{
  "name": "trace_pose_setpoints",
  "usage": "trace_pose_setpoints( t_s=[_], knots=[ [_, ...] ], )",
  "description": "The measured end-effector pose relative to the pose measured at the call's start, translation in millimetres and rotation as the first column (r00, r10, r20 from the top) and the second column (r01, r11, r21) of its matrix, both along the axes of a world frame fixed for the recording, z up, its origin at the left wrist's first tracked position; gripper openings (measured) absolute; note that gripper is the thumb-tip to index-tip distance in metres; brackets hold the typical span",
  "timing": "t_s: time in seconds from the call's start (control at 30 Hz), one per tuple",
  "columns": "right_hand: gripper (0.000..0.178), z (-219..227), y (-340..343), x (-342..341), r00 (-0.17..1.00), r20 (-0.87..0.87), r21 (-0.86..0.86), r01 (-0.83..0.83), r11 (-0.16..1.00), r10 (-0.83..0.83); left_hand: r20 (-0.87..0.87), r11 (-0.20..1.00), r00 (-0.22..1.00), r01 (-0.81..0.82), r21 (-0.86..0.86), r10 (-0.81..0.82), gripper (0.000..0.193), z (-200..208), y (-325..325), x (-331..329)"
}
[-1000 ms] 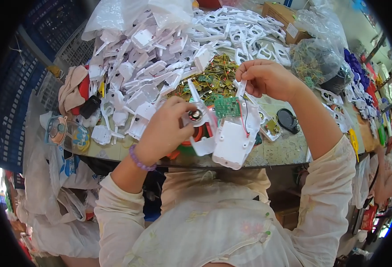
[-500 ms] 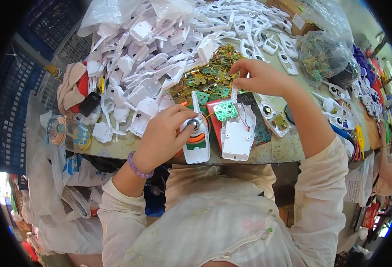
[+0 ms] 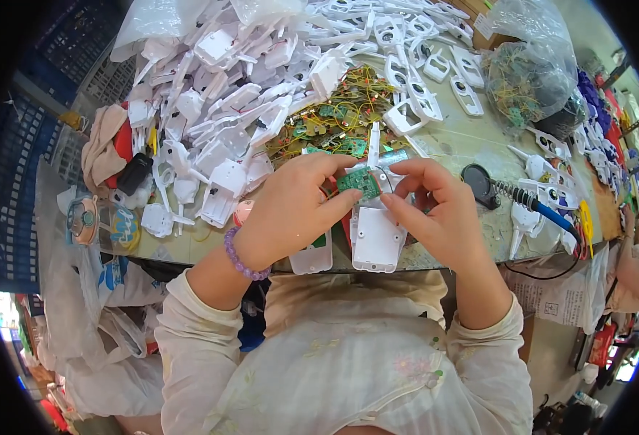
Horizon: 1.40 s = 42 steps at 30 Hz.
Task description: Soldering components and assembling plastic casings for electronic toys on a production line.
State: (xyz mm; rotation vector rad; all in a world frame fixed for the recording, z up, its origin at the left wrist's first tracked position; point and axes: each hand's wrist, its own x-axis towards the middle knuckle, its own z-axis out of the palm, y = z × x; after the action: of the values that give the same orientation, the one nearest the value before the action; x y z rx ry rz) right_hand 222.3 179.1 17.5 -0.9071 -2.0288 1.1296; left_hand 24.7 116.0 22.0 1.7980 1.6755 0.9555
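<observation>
A green rectangular circuit board (image 3: 361,186), probably light, stiff, fragile, best edge-held, is pinched by the left hand (image 3: 290,203); right hand (image 3: 435,210) grip unclear.

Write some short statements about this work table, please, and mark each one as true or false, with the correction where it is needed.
1. The left grip is on a green board. True.
2. The purple bead bracelet is on the right wrist. False: it is on the left wrist.
3. A heap of white plastic parts lies on the table. True.
4. The yellow tool lies to the left of the blue handle. False: it lies to the right of it.
5. Yellow wires lie on the table, beyond both hands. True.
</observation>
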Motion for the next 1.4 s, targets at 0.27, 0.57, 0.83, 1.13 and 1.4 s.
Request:
trace_pose_setpoints(
  t_s=[0.27,0.57,0.83,1.13,1.4],
  knots=[
    [0.03,-10.2,-3.8,-3.9,0.995,-0.1,0.007,0.009,1.0,-0.008,0.147,0.998,0.987,-0.059,-0.014,0.06,0.033,5.4,-6.2,-0.8],
    [0.023,-14.4,-14.2,-4.5,0.972,-0.212,-0.14,0.068,0.988,-0.097,0.27,1.0,0.963,-0.02,0.004,0.018,0.032,0.8,-16.5,0.6],
    [0.019,-5.7,-9.9,-2.5,0.976,-0.203,-0.146,0.043,0.988,-0.073,0.183,0.986,0.983,-0.035,0.162,0.005,0.026,-3.9,-12.6,11.7],
    [0.017,-16.4,-16.3,-4.9,0.917,-0.375,-0.31,0.012,0.951,-0.134,0.249,0.993,0.964,-0.106,0.056,0.089,0.025,-5.5,-12.8,29.2],
    [0.017,-26.3,-15.2,-4.9,0.929,-0.337,-0.19,0.095,0.977,-0.155,0.44,0.989,0.892,-0.137,0.049,0.102,0.024,-17.3,-13.7,31.2]
  ],
)
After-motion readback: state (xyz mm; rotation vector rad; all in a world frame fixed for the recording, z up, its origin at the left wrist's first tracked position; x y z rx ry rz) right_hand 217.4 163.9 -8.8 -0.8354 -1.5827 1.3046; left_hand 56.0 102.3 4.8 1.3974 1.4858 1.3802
